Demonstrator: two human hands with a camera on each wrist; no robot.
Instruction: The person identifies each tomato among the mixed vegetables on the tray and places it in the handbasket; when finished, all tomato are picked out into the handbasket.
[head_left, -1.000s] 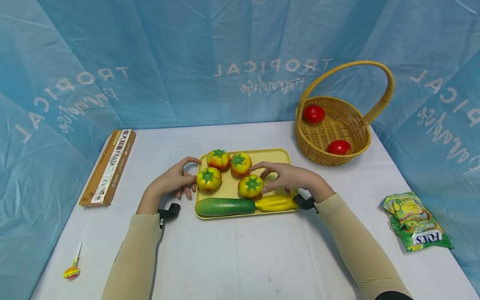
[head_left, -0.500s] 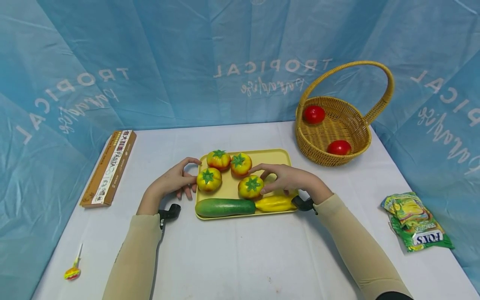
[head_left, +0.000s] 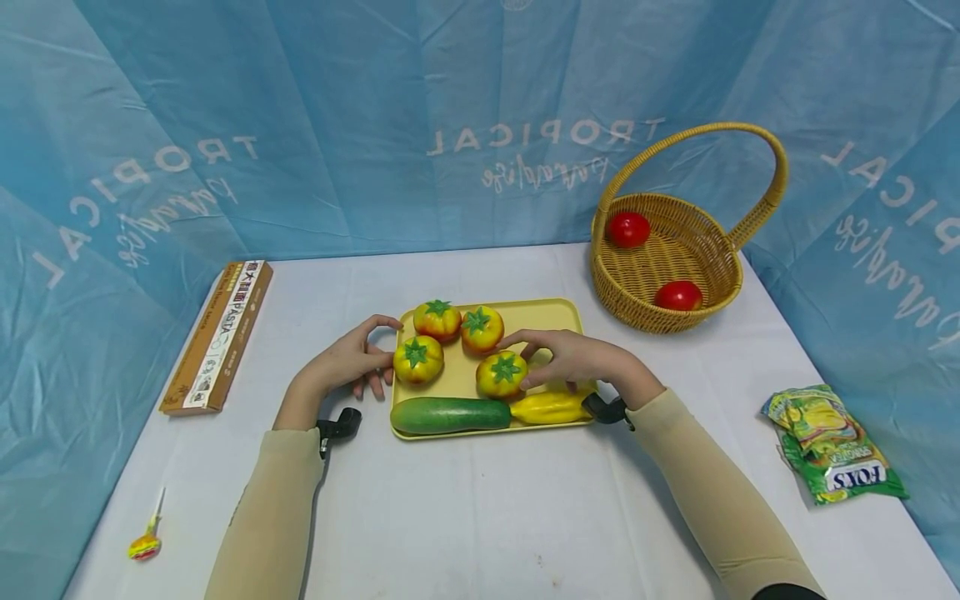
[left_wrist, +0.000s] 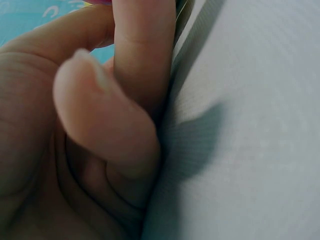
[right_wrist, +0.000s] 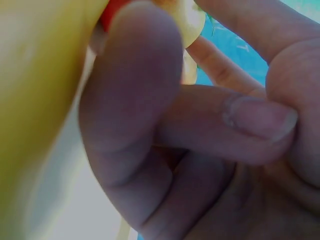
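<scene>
In the head view my left hand (head_left: 345,358) is at the left end of the yellow tray (head_left: 547,312). Its thumb touches the persimmon (head_left: 418,360) at the tray's left edge; the index finger arches over the corner. Whether it grips that fruit is unclear. My right hand (head_left: 570,358) holds the front persimmon (head_left: 501,372) between thumb and index finger. Other fingers curl toward each palm in the wrist views. Two more persimmons (head_left: 437,320) (head_left: 482,328) lie behind. A cucumber (head_left: 450,414) and a yellow elongated vegetable (head_left: 551,407) line the near rim.
A wicker basket (head_left: 622,292) with two tomatoes (head_left: 628,229) (head_left: 678,295) stands at the back right. A pasta box (head_left: 217,337) lies at the left, a lollipop (head_left: 146,542) at the front left. A green snack bag (head_left: 836,446) lies at the right edge.
</scene>
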